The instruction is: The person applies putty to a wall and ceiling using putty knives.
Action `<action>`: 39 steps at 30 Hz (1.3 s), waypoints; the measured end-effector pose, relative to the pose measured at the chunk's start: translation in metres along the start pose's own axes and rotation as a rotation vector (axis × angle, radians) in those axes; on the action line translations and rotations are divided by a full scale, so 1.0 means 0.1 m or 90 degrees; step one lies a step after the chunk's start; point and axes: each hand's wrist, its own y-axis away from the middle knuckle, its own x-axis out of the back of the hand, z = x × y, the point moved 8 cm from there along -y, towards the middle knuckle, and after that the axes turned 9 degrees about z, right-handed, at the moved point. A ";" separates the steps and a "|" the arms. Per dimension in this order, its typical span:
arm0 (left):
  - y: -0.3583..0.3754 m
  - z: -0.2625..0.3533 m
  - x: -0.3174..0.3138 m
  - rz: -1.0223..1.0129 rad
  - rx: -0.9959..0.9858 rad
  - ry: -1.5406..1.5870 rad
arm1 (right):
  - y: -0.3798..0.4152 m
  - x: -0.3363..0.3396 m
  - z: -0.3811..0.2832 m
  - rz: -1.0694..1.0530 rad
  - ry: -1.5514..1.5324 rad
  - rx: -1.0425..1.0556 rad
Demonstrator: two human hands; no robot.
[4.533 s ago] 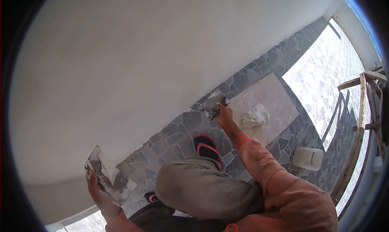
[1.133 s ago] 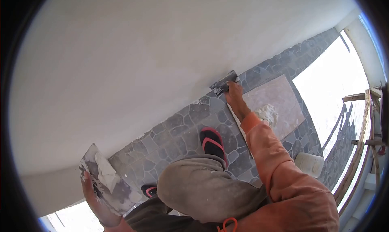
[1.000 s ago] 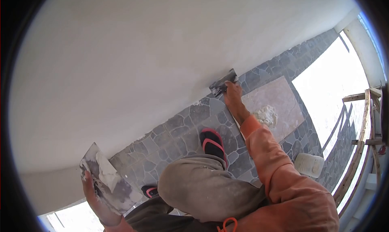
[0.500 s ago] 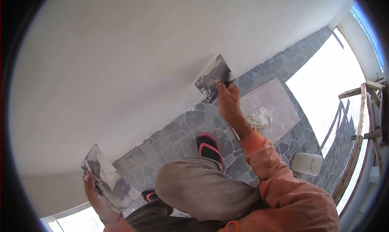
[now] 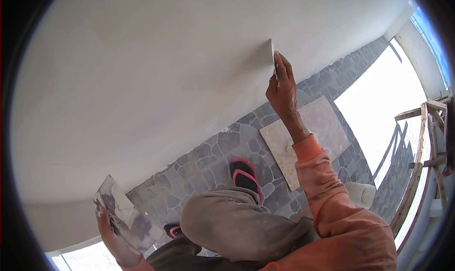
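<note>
My right hand [image 5: 283, 91] grips a wide putty knife [image 5: 273, 58], seen nearly edge-on. Its blade stands up against the pale plastered wall [image 5: 166, 81] and casts a soft shadow to its left. Low on the left, my left hand [image 5: 108, 233] is closed around the side of a second wide putty knife [image 5: 143, 230]. That grey blade lies flat toward me, smeared white, with a lump of white plaster [image 5: 123, 204] on it near the wall's foot.
Grey crazy-paved stone floor [image 5: 227, 143] runs along the wall. A pinkish board [image 5: 327, 119] lies on it, its plaster heap mostly behind my right forearm. A whitish plastic container [image 5: 362, 194] stands beyond my sleeve. Wooden framing [image 5: 422, 133] rises at the right. My sandalled foot [image 5: 246, 176] is below.
My right hand has moved up and right along the wall, turning its putty knife from face-on to edge-on. My left hand has dipped slightly with its plaster-loaded blade.
</note>
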 end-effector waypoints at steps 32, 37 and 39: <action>-0.02 -0.06 0.04 0.071 0.008 -0.040 | 0.66 -0.45 -0.24 0.004 0.018 0.041; 0.00 -0.01 -0.05 0.040 -0.031 -0.063 | 1.15 -0.31 -0.09 -0.170 -0.153 -0.051; -0.01 -0.04 -0.04 0.020 0.009 -0.029 | 1.37 -0.32 0.47 -0.087 -0.159 -0.344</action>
